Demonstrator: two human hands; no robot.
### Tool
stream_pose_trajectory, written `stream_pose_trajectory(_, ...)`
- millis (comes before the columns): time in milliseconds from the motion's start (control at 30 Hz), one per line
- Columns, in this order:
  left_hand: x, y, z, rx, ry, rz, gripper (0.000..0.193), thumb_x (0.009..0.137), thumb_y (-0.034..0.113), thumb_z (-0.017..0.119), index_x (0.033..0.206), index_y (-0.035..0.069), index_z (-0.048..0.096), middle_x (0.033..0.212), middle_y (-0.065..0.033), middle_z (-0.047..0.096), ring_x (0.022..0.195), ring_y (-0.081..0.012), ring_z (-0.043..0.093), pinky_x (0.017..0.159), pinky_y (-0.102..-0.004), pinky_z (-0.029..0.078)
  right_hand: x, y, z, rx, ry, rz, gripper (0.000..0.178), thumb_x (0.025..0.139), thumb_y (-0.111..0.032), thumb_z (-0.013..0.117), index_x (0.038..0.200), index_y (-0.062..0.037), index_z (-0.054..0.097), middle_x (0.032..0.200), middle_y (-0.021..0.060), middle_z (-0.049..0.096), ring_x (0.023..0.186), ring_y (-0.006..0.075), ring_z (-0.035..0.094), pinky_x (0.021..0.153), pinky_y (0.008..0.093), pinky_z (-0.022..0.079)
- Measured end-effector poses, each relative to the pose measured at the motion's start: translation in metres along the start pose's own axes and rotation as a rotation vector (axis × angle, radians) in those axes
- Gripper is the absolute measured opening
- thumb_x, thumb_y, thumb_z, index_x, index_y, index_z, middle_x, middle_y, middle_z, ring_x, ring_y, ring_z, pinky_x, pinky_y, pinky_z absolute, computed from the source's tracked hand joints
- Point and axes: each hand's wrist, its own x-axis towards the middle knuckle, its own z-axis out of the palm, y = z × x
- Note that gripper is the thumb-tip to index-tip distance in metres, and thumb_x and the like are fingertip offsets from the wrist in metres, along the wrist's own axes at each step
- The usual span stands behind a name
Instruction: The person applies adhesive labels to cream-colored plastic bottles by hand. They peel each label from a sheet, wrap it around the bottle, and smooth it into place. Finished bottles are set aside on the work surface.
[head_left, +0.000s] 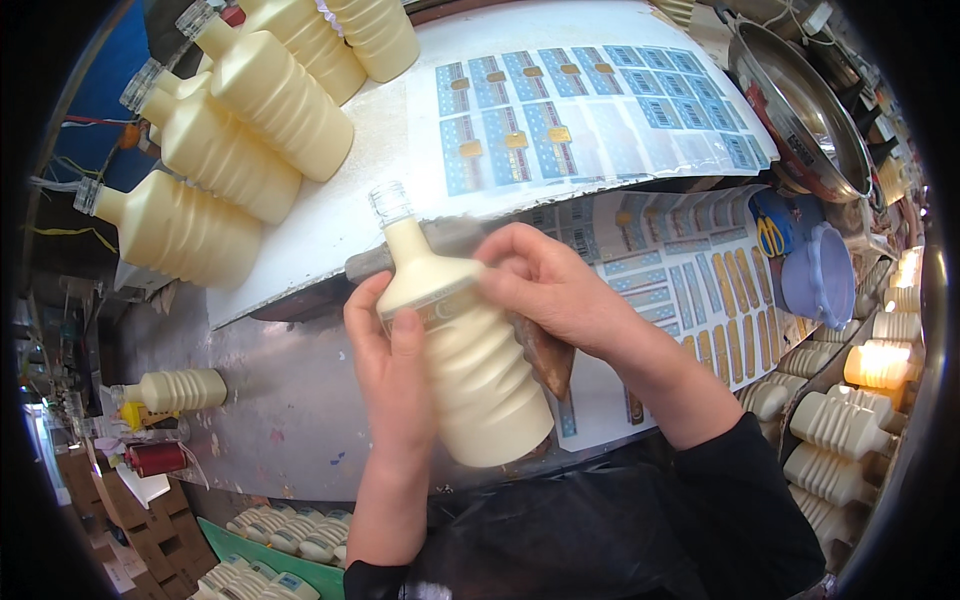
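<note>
A cream ribbed bottle [480,380] with a clear threaded neck leans back, tilted, over the bench in front of me. My left hand [388,350] grips its left side, thumb on the front. A thin see-through label band [440,306] with pale print runs around the bottle's shoulder. At the right end of that band, my right hand [535,285] has thumb and forefinger pinched together; they are slightly blurred, and whatever lies between them is hidden. Below the right hand a brown pointed piece [548,362] shows beside the bottle. Behind the neck lies a grey roll [450,238].
Several similar bottles [280,100] stand at the upper left; another bottle [183,389] lies at left. Label sheets [600,120] cover the white board and another sheet [690,300] lies below it. Yellow scissors [770,237], a purple bucket [818,277] and a large pan [800,110] are at right.
</note>
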Motion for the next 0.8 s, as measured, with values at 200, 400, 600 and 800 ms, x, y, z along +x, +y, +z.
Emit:
stream_pose_trajectory(200, 0.003, -0.003, -0.002, 0.105, -0.026, 0.034, 0.043, 0.104, 0.020, 0.062, 0.137, 0.000, 0.045, 0.126, -0.0127, 0.056, 0.112, -0.0157, 0.055, 0.097, -0.0317, 0.048, 0.003, 0.002, 0.003, 0.010, 0.043, 0.006, 0.024, 0.099, -0.019, 0.069, 0.114, -0.0039, 0.057, 0.078, -0.0034, 0.063, 0.070, 0.0015, 0.057, 0.061, 0.0180, 0.044)
stream_pose_trajectory(400, 0.003, -0.003, -0.004, 0.093, -0.018, 0.017, 0.042, 0.104, 0.020, 0.063, 0.137, 0.000, 0.045, 0.126, -0.0124, 0.056, 0.111, -0.0154, 0.056, 0.097, -0.0311, 0.048, 0.003, 0.004, 0.004, 0.026, 0.035, 0.005, 0.024, 0.099, -0.018, 0.070, 0.115, -0.0041, 0.057, 0.078, -0.0030, 0.063, 0.071, 0.0020, 0.058, 0.060, 0.0186, 0.045)
stream_pose_trajectory(600, 0.005, -0.004, -0.003, 0.065, -0.022, 0.012, 0.041, 0.104, 0.020, 0.063, 0.136, 0.000, 0.046, 0.124, -0.0119, 0.057, 0.111, -0.0153, 0.056, 0.096, -0.0308, 0.049, 0.002, 0.002, 0.006, -0.044, 0.085, -0.005, 0.026, 0.099, -0.020, 0.069, 0.116, -0.0039, 0.058, 0.078, -0.0020, 0.064, 0.070, 0.0035, 0.058, 0.061, 0.0206, 0.045)
stream_pose_trajectory(800, 0.005, -0.005, -0.004, 0.124, -0.003, 0.016, 0.043, 0.103, 0.023, 0.065, 0.136, 0.001, 0.046, 0.123, -0.0115, 0.058, 0.109, -0.0151, 0.056, 0.095, -0.0304, 0.049, -0.010, -0.029, 0.026, -0.687, 0.245, -0.099, 0.043, 0.089, -0.033, 0.076, 0.113, -0.0012, 0.059, 0.076, 0.0065, 0.064, 0.069, 0.0149, 0.063, 0.064, 0.0324, 0.049)
